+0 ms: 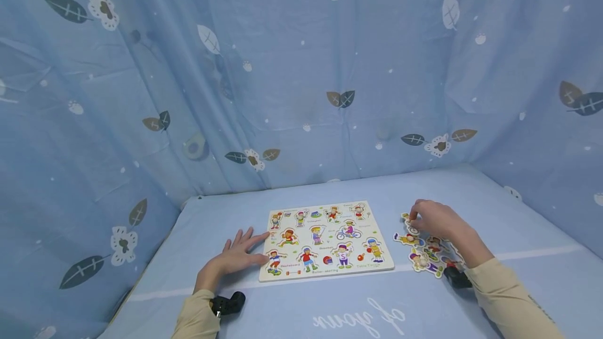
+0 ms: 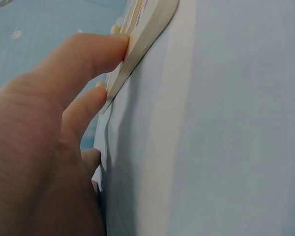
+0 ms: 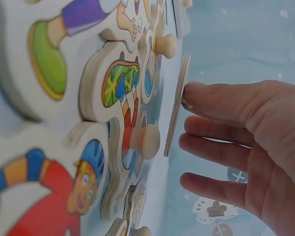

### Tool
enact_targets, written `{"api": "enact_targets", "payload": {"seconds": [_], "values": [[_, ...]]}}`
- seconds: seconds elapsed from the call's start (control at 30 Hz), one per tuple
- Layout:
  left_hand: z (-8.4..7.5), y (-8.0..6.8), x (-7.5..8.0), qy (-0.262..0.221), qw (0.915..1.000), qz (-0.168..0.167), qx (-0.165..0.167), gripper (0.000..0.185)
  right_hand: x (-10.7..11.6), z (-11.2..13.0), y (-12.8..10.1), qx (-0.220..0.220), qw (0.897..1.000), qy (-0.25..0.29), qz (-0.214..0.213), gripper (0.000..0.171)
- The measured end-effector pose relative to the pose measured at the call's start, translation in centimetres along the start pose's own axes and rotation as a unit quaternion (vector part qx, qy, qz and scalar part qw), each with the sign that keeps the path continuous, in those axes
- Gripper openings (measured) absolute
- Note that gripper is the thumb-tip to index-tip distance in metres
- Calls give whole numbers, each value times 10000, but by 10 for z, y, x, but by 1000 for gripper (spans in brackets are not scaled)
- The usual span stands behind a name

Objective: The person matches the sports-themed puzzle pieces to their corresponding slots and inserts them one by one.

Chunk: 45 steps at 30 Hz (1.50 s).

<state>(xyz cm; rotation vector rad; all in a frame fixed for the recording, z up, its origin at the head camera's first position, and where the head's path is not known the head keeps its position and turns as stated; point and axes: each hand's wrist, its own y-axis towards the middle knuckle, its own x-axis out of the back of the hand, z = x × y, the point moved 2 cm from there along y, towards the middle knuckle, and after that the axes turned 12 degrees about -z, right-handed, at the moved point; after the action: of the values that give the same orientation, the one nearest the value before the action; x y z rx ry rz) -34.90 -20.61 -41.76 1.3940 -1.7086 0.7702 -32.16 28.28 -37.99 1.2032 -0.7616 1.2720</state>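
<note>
A wooden puzzle board [image 1: 301, 275] printed with sports children lies flat on the cloth-covered table. My left hand [image 1: 238, 254] is spread at the board's left side, thumb and index finger touching its edge; the left wrist view shows the fingertips against the board [image 2: 152, 37]. To the right, my right hand [image 1: 438, 217] pinches a wooden puzzle piece [image 1: 411, 228] above the far end of a loose pile of pieces [image 1: 424, 263]. The right wrist view shows the held piece [image 3: 178, 110] edge-on at the fingertips; my fingers hide its knob.
Several pieces with round wooden knobs [image 3: 150, 141] lie overlapping in the pile, under and before my right forearm. A blue patterned curtain [image 1: 301, 67] hangs behind and at both sides of the table. Light blue cloth [image 1: 292, 310] covers the tabletop.
</note>
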Motion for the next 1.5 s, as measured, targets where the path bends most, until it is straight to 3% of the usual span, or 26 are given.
{"api": "enact_targets", "payload": {"seconds": [0.7, 1.03, 1.5], "values": [[2, 2, -1, -47, 10000, -78, 13, 82, 3, 13, 6, 51, 10000, 16, -50, 14], [6, -5, 1, -3, 9999, -119, 120, 82, 2, 33, 6, 248, 9996, 61, -98, 12], [0, -2, -2, -12, 10000, -53, 54, 83, -9, 61, 16, 588, 9981, 39, -188, 10]]}}
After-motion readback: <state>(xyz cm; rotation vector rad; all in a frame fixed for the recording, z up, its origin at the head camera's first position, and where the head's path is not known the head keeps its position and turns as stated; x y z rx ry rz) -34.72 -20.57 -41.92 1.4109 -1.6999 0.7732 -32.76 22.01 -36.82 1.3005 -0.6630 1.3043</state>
